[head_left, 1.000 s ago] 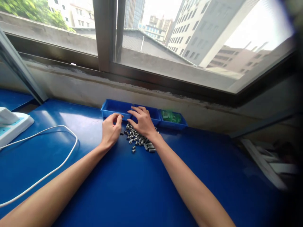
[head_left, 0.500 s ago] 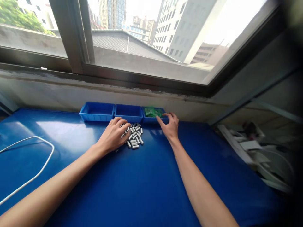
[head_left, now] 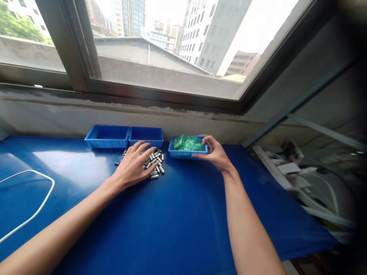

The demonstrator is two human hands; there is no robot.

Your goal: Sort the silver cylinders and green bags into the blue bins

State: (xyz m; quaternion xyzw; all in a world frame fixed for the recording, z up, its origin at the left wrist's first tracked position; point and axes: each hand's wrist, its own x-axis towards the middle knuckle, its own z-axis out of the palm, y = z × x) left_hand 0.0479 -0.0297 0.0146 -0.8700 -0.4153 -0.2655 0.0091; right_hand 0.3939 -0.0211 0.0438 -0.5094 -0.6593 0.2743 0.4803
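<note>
The right hand (head_left: 215, 152) has its grip closed on the right end of a small blue tray (head_left: 183, 154), the thumb over the far rim and the fingers curled under the near edge. This tray holds a loose heap of green pieces (head_left: 187, 143), too small to make out singly. It sits on the blue desk (head_left: 177, 221) a little apart from the other trays, with a clear gap to its left, and slightly nearer the person than they are.

The left hand (head_left: 134, 165) lies palm down with the fingers spread and relaxed over a pile of small grey metal pieces (head_left: 156, 162); its grip is open and closed on nothing, the fingertips resting on the pile. A few stray pieces lie at the left edge of the hand.

Behind the pile two more blue trays stand side by side and touching, the middle tray (head_left: 146, 136) just beyond the fingertips and the left tray (head_left: 106, 136) beside it, both against the pale wall below the window (head_left: 149, 46). A white cable (head_left: 34, 173) loops across the desk well to the left. To the right, past the desk's edge, lies a blurred clutter of pale parts (head_left: 301, 172)
</note>
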